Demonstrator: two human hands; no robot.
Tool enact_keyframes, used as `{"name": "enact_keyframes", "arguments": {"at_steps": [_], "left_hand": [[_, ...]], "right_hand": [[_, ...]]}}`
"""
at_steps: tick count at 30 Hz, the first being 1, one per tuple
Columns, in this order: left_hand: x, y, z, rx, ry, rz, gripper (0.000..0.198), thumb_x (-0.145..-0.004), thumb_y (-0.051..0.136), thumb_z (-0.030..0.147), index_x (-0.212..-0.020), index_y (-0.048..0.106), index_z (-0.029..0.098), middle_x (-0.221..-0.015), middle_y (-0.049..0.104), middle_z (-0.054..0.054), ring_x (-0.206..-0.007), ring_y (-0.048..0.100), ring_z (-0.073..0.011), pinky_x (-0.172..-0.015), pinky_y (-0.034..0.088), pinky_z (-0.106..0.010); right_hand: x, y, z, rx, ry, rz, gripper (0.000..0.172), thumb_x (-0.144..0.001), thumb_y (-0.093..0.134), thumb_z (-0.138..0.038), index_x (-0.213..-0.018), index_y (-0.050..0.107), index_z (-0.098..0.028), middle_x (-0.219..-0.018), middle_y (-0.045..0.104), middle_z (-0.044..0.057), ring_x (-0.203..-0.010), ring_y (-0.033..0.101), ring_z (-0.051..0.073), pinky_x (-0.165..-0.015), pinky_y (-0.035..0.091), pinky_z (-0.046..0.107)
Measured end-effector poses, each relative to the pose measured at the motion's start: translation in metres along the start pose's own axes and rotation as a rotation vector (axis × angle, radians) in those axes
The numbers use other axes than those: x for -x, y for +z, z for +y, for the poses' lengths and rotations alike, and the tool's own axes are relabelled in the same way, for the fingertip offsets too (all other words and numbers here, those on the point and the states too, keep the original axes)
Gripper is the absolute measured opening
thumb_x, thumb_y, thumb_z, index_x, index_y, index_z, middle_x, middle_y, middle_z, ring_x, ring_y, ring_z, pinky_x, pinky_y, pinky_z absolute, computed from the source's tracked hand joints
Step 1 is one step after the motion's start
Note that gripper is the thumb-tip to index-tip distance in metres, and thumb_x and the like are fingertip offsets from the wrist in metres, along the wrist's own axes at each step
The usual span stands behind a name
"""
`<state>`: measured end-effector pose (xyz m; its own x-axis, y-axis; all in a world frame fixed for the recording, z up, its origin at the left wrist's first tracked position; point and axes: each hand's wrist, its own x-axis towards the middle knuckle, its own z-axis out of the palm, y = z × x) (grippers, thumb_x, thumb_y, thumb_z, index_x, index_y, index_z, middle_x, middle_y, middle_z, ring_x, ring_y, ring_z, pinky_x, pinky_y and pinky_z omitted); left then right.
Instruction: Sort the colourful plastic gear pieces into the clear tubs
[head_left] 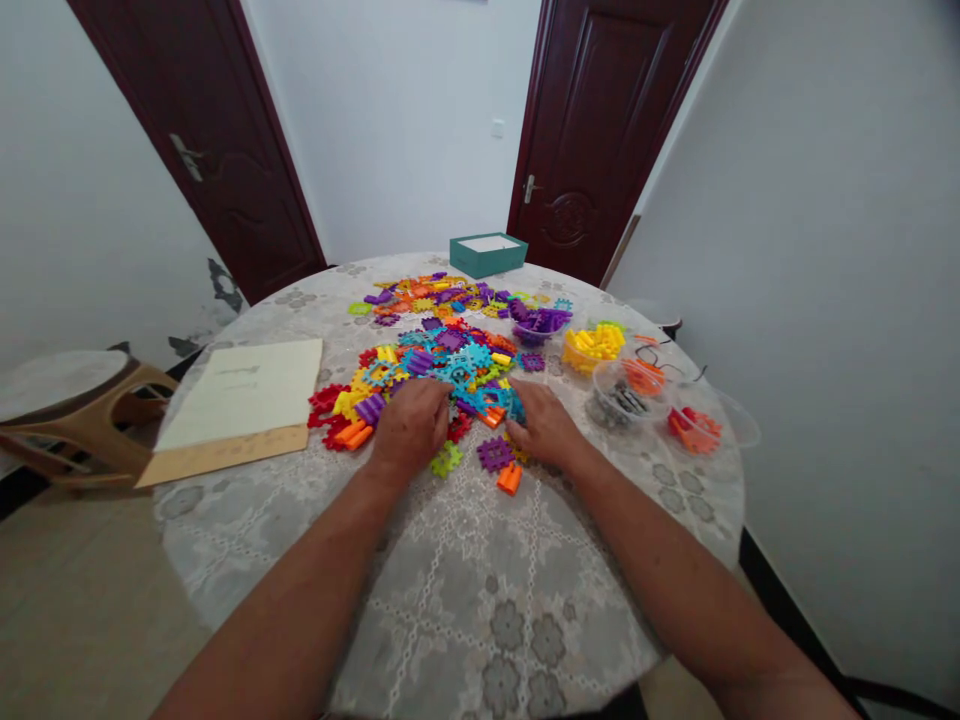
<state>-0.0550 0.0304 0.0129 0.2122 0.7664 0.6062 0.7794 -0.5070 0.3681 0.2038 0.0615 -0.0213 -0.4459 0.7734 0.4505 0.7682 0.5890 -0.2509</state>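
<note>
A pile of colourful plastic gear-shaped building pieces (457,360) lies on the table in front of me. At the pile's near left side, my left hand (409,425) is closed with its fingers curled; whatever is inside them is hidden. My right hand (546,425) rests against the near right side, thumb and fingers apart beside a blue piece (514,405). Between the hands lie a lime-green gear piece (447,459), a purple gear piece (495,454) and an orange connector (509,478). Purple connectors (370,408) and red gear pieces (327,400) sit left of my left hand.
Clear tubs hold purple pieces (541,320), yellow connectors (594,345), grey parts (624,397) and red-orange pieces (694,430) on the right. A second heap (435,295) and a green box (487,258) stand farther back. Paper (247,390) lies left; a stool (82,420) stands beyond.
</note>
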Motion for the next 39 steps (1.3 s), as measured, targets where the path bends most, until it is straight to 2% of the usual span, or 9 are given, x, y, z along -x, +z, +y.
{"name": "enact_keyframes", "arguments": {"at_steps": [2,6,15,20,24,27,30,34,39], "left_hand": [[0.007,0.007,0.006,0.028,0.066,-0.038,0.026,-0.097,0.048,0.019,-0.111,0.071,0.020,-0.106,0.072,-0.014,-0.108,0.063,-0.0290,-0.101,0.048,-0.045],[0.012,0.014,0.015,0.076,0.143,-0.101,0.027,-0.097,0.049,0.018,-0.112,0.071,0.022,-0.107,0.072,-0.013,-0.108,0.063,-0.0280,-0.100,0.049,-0.045],[0.010,0.014,0.010,0.049,0.131,-0.034,0.020,-0.096,0.052,0.016,-0.106,0.070,0.019,-0.100,0.072,-0.011,-0.099,0.065,-0.0255,-0.092,0.051,-0.040],[0.016,0.021,0.016,0.071,0.147,-0.059,0.021,-0.097,0.052,0.014,-0.108,0.069,0.018,-0.101,0.073,-0.011,-0.099,0.067,-0.0242,-0.090,0.053,-0.037],[0.020,0.026,0.024,0.131,0.095,-0.111,0.025,-0.100,0.048,0.018,-0.115,0.069,0.016,-0.102,0.074,-0.012,-0.096,0.070,-0.0239,-0.088,0.053,-0.036],[0.020,0.023,0.032,0.238,0.024,-0.158,0.028,-0.102,0.049,0.026,-0.119,0.069,0.016,-0.109,0.075,-0.013,-0.102,0.070,-0.0254,-0.093,0.052,-0.038],[0.018,0.016,0.039,0.453,-0.138,-0.249,0.033,-0.104,0.047,0.037,-0.120,0.071,0.020,-0.107,0.077,-0.009,-0.097,0.072,-0.0235,-0.088,0.053,-0.035],[0.015,0.007,0.042,0.785,-0.368,-0.350,0.038,-0.102,0.049,0.045,-0.118,0.071,0.020,-0.101,0.077,-0.006,-0.084,0.071,-0.0207,-0.070,0.054,-0.029],[0.014,0.005,0.040,0.838,-0.374,-0.359,0.024,-0.091,0.063,0.035,-0.101,0.074,0.016,-0.099,0.076,-0.005,-0.096,0.069,-0.0226,-0.084,0.054,-0.031]], "right_hand": [[0.001,0.005,0.005,-0.023,0.026,-0.055,0.064,-0.087,0.063,-0.027,-0.149,0.049,-0.015,-0.145,0.057,0.018,-0.133,0.051,0.032,-0.114,0.041,0.050],[0.001,0.007,0.016,-0.097,0.038,-0.049,0.046,-0.094,0.062,-0.031,-0.137,0.060,-0.016,-0.132,0.063,0.017,-0.124,0.057,0.028,-0.109,0.046,0.045],[-0.001,0.011,0.030,-0.329,0.013,0.110,0.033,-0.093,0.071,-0.042,-0.119,0.070,-0.021,-0.120,0.068,0.013,-0.114,0.064,0.025,-0.103,0.051,0.043],[-0.001,0.006,0.029,-0.394,0.190,0.239,0.035,-0.097,0.062,-0.046,-0.121,0.070,-0.021,-0.122,0.071,0.012,-0.110,0.066,0.026,-0.095,0.054,0.042],[0.000,0.002,0.026,-0.469,0.320,0.327,0.037,-0.101,0.052,-0.047,-0.120,0.070,-0.020,-0.111,0.074,0.009,-0.098,0.069,0.024,-0.088,0.055,0.040],[0.000,-0.005,0.019,-0.424,0.212,0.384,0.036,-0.099,0.058,-0.047,-0.122,0.069,-0.020,-0.114,0.072,0.011,-0.101,0.068,0.025,-0.087,0.056,0.040],[0.000,-0.012,0.001,-0.338,-0.031,0.385,0.045,-0.094,0.069,-0.043,-0.133,0.063,-0.022,-0.125,0.068,0.013,-0.113,0.065,0.028,-0.095,0.055,0.044],[0.001,-0.012,-0.029,-0.287,-0.363,0.247,0.067,-0.093,0.073,-0.039,-0.153,0.046,-0.027,-0.139,0.060,0.015,-0.129,0.058,0.030,-0.109,0.050,0.049],[0.001,-0.007,-0.052,-0.288,-0.540,0.118,0.077,-0.096,0.069,-0.040,-0.162,0.031,-0.029,-0.146,0.053,0.015,-0.137,0.052,0.030,-0.112,0.049,0.049]]}}
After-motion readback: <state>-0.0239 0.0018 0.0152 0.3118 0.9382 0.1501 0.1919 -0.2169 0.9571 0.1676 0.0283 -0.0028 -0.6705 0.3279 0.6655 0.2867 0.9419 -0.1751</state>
